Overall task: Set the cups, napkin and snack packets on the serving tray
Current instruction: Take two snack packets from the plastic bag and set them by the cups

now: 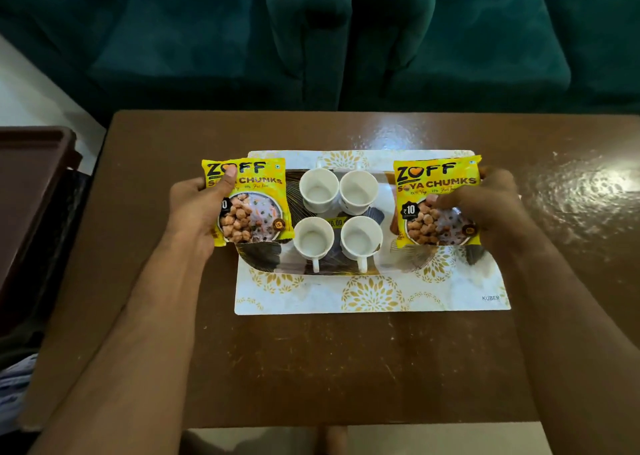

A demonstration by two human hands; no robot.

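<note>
each hand point(194, 208) point(485, 201) grips a yellow foil soya-chunks packet point(251, 201) point(438, 205) over an end of the dark leaf-patterned serving tray point(263, 257). best to lower both flat, clear of the four white ceramic cups point(339, 217) standing in the tray's middle. i can't pick out a napkin. the tray sits on a white gold-flowered placemat point(374, 295) on a glossy brown wooden table point(311, 368), with a teal velvet sofa point(346, 31) beyond.

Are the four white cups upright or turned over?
Upright: the four white cups show open mouths and bare insides, standing on the tray.
</note>
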